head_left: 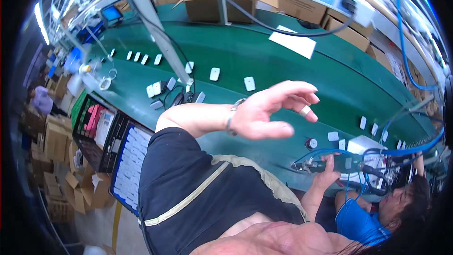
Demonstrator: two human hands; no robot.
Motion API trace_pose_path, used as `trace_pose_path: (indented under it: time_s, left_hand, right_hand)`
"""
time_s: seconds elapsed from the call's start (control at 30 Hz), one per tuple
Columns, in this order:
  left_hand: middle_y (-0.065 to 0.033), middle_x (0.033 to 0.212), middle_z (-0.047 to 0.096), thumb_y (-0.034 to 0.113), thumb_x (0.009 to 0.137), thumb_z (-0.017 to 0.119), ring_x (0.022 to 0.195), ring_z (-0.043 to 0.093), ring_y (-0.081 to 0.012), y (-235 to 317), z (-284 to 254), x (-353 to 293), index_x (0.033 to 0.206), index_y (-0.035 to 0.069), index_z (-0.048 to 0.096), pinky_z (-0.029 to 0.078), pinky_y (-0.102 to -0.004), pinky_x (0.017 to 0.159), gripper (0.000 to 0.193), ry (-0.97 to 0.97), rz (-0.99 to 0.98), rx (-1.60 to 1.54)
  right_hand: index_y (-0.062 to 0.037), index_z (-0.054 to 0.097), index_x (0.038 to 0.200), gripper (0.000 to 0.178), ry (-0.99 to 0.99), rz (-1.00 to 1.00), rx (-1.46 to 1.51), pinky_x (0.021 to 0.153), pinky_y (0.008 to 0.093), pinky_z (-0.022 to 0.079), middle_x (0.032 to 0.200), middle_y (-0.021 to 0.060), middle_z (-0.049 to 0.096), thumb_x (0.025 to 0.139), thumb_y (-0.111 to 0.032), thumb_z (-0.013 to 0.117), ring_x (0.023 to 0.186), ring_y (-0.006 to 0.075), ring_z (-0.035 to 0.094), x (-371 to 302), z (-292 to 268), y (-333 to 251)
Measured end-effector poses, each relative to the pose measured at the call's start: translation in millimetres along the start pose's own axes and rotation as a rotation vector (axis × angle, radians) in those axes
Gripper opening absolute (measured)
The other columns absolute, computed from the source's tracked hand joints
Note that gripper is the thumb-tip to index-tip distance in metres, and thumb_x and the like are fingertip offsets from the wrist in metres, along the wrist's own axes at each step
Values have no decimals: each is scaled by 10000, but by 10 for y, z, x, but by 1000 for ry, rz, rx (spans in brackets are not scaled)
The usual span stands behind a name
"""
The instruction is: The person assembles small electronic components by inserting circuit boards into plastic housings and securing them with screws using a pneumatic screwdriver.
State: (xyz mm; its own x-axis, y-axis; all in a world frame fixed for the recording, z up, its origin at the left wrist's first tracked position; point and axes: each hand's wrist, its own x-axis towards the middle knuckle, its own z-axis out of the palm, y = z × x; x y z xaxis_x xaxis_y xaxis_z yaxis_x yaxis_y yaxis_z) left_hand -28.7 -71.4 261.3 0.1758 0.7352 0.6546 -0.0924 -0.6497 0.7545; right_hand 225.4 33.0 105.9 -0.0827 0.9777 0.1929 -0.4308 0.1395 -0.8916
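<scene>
My left hand (264, 111) is raised over the green bench, thumb apart and fingers loosely curved. Nothing shows in its grasp; a pale band circles one finger. Lower right, my right hand (328, 174) closes around a green cylindrical power screwdriver (349, 164), its slim front end pointing left. Part of my right forearm is hidden behind my clothing. Close to the tool lie a small round dark-and-white part (310, 143) and a white rounded case (333, 136). Another white case (249, 83) lies on the green belt beyond my left hand.
A crate of white pieces (132, 165) stands left of my arm, beside a black crate (89, 146). A metal post (155, 28) rises from the bench. Blue hoses (415, 151) cross at right, near a co-worker in a blue shirt (363, 222). Cardboard boxes (203, 7) line the back.
</scene>
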Motion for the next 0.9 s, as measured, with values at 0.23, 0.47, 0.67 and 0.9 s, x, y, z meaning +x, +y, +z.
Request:
trace_pose_path:
  time_s: [0.23,0.47,0.67,0.9]
  left_hand:
    - [-192,1249,318,371,841,534,865,591,-346,601,693,436,1364,163,99,303,-542,952,712,-86,410,-437]
    - [-205,1381,118,375,795,565,1243,210,-403,295,684,471,1324,428,137,182,-685,952,683,-428,535,-706]
    - [-234,1338,134,339,780,610,1212,257,-400,366,661,523,1303,419,214,194,-712,926,660,-443,478,-753]
    - [-212,1282,211,379,804,562,1153,335,-406,207,503,630,1327,337,161,239,-645,934,660,-468,406,-725]
  right_hand:
    - [17,481,970,252,37,3,-105,619,285,461,814,67,513,738,53,570,685,140,514,71,-32,-96]
    - [17,477,970,267,-6,-39,-20,611,285,472,781,69,513,731,29,597,654,151,533,84,-89,19]
    - [19,476,976,277,7,-59,-37,612,285,467,778,68,508,732,11,606,652,149,530,21,-86,-66]
    - [15,479,983,277,26,-57,-59,613,278,461,772,61,503,733,7,598,651,141,519,16,-74,-74]
